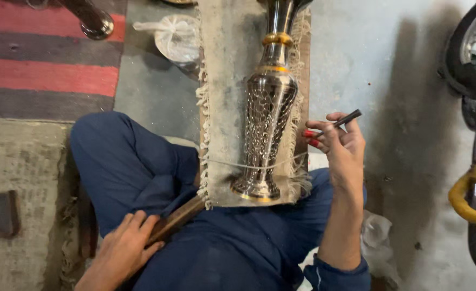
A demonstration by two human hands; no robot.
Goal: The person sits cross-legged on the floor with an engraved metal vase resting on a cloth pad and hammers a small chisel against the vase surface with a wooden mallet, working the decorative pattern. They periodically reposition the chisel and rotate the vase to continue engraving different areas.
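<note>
A tall silver metal vase (267, 113) with an engraved body and gold bands lies on a fringed grey cloth (221, 97) over a wooden board, held by a thin string across its lower part. My right hand (341, 146) is raised just right of the vase, holding a thin dark tool (344, 118) between its fingers; a small red piece shows at the fingertips. My left hand (123, 247) rests low on a wooden handle (176, 220) that sticks out from under the cloth, beside my blue trouser leg.
A red and grey striped rug (43, 54) lies at upper left. A knotted clear plastic bag (176, 36) sits beside the cloth. A two-wheeler wheel and frame with a yellow part (472, 188) stand at the right. Grey concrete floor lies between.
</note>
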